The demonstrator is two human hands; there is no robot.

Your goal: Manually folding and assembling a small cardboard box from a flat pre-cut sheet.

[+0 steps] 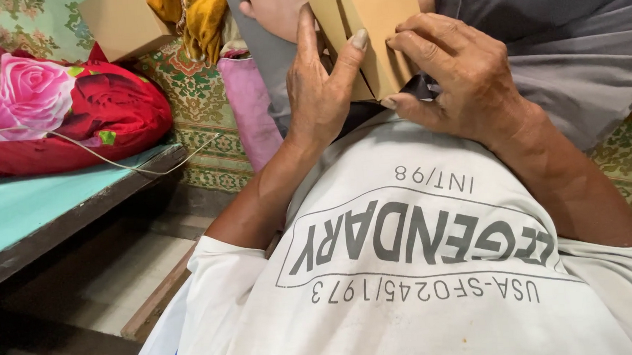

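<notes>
Floral pillow (75,111); teal ledge (36,203) — cord (113,161).

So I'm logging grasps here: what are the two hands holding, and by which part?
Both hold a folded tan paper piece. The left hand pinches its lower left edge; the right hand grips its lower right edge, fingers on the face.

Home interior, likely bedroom or living corner. Low bed platform with teal sheet (36,203) at left; rolled red blanket with pink rose print (67,111) on it. Green-gold patterned fabric (197,119) hangs behind, pink cloth (251,109) beside, yellow cloth (199,18) above. Bare wooden floorboards (120,281) below. Brown cardboard box (120,22) in corner.
</notes>
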